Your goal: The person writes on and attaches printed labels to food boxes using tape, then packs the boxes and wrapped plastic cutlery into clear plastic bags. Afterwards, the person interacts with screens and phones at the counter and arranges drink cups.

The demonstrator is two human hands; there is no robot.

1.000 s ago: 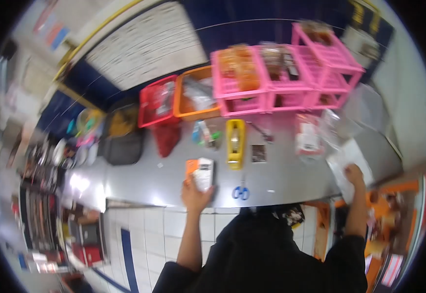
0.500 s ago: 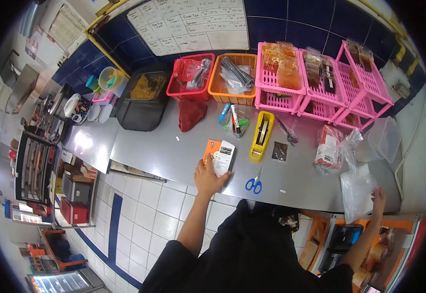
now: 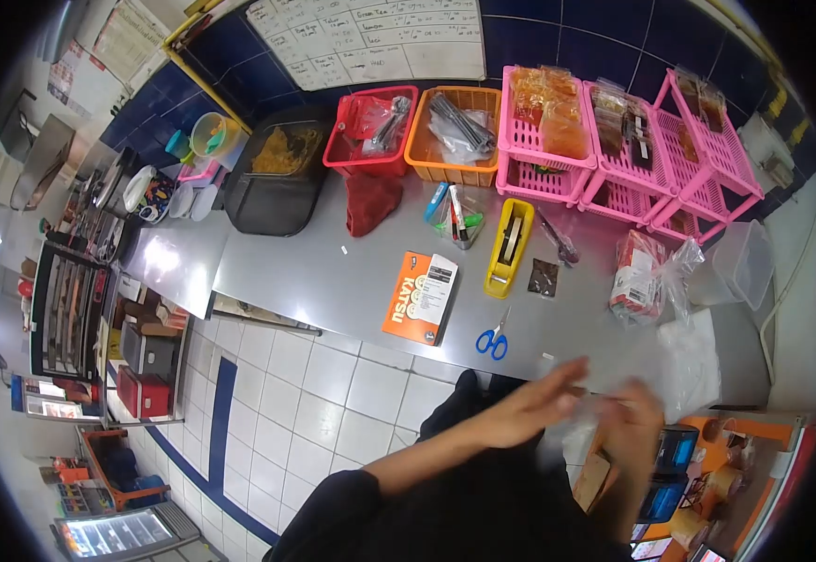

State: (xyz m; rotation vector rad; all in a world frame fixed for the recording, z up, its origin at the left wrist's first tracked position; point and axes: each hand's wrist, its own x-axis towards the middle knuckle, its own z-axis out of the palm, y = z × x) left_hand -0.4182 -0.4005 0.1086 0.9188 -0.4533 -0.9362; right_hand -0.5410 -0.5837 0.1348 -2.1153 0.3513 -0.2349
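Just past the bench's (image 3: 333, 300) front edge, the right hand (image 3: 634, 423) seems to pinch a clear bag (image 3: 569, 438), best held softly, but I can't tell if the left hand (image 3: 529, 410) grips it.

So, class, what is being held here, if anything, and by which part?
The right hand seems to hold a thin clear bag near its upper edge, the left hand close by; blur hides the exact grip.
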